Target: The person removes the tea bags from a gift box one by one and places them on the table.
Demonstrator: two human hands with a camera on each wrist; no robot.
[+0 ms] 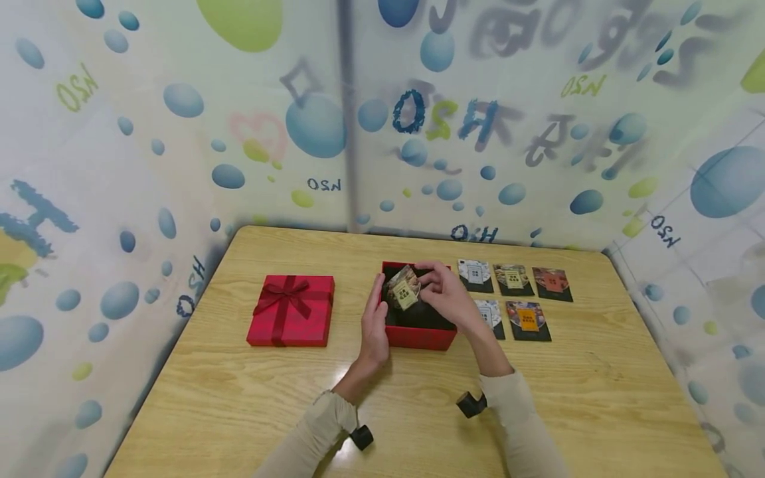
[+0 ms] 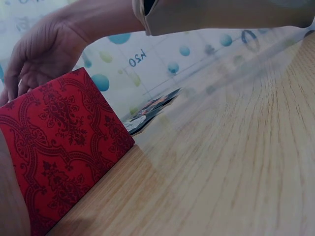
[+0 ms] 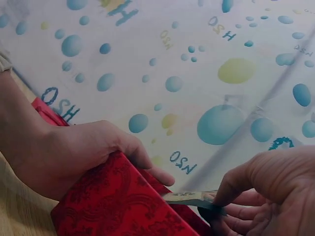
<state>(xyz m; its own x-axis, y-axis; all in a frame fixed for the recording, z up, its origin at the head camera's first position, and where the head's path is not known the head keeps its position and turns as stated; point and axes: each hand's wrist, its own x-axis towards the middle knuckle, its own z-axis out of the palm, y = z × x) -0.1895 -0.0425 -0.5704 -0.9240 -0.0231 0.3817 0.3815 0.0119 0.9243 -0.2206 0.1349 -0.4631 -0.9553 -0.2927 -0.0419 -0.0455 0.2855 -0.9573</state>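
A red patterned box (image 1: pixel 421 337) with a black inside stands open at the table's middle. Along its left side lies my left hand (image 1: pixel 375 328), fingers fairly straight and touching the wall. Between thumb and fingers my right hand (image 1: pixel 445 292) pinches the edge of a small flat packet (image 1: pixel 405 289) with a pale yellow label, tilted over the box opening. The right wrist view shows that packet (image 3: pixel 189 198) edge-on, above the box rim. What lies deeper in the box is hidden.
Left of the box sits a red lid (image 1: pixel 293 312) with a dark ribbon bow. To the right, similar packets lie in two rows, including an orange-labelled packet (image 1: pixel 528 321) and a red-labelled packet (image 1: pixel 552 284). A patterned wall (image 1: pixel 406 166) borders the wooden table (image 1: pixel 209 405).
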